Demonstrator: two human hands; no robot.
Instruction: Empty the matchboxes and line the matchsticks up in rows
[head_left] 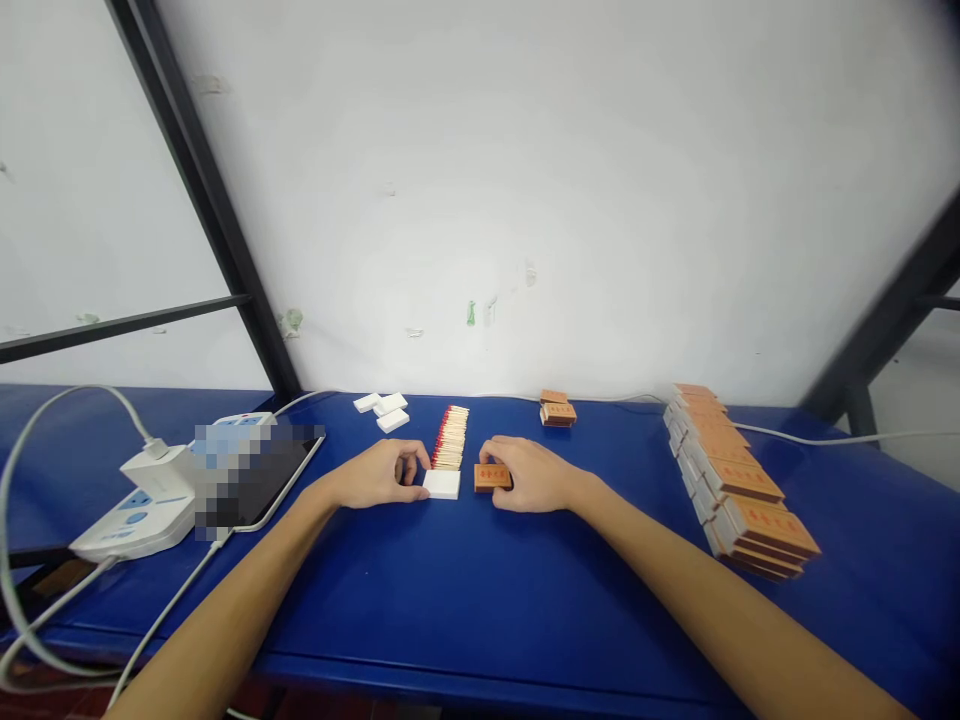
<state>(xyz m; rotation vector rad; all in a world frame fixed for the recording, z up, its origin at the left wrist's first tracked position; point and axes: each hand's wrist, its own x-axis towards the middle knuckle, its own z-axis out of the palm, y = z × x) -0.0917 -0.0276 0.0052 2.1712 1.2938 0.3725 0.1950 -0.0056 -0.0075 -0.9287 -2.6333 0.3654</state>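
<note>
My left hand (384,472) rests on the blue table (465,590) with its fingers curled, the fingertips touching a small white inner tray (442,484). My right hand (529,473) lies just to the right, fingers closed over an orange matchbox sleeve (491,478). A row of red-tipped matches (451,437) lies just behind the white tray, between the two hands.
Three white trays (384,407) lie at the back left. Two orange boxes (557,409) are stacked at the back centre. Long rows of orange matchboxes (731,478) fill the right. A power strip with a charger (142,490), cables and a tablet (259,478) occupy the left.
</note>
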